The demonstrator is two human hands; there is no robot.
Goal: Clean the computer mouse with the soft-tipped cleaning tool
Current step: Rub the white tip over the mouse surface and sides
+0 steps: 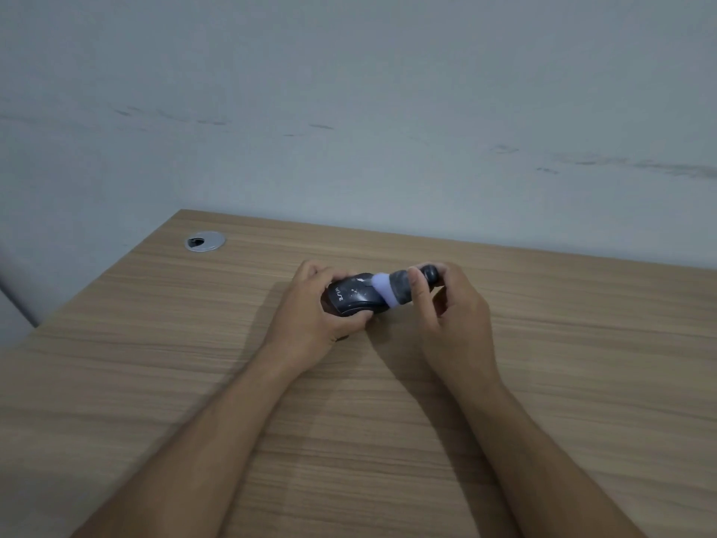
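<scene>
A black computer mouse (351,296) with white lettering and pale smudges rests on the wooden desk (543,382). My left hand (314,308) grips it from the left side, fingers over its far edge and thumb on its near edge. My right hand (446,304) holds a dark cleaning tool (403,287) by its body. The tool's pale lilac soft tip (382,290) presses on the mouse's right part. The tool's back end is hidden behind my right fingers.
A round silver cable grommet (204,240) sits in the desk's far left corner. The desk's back edge meets a grey wall (349,110). The desk's left edge runs diagonally toward the near left.
</scene>
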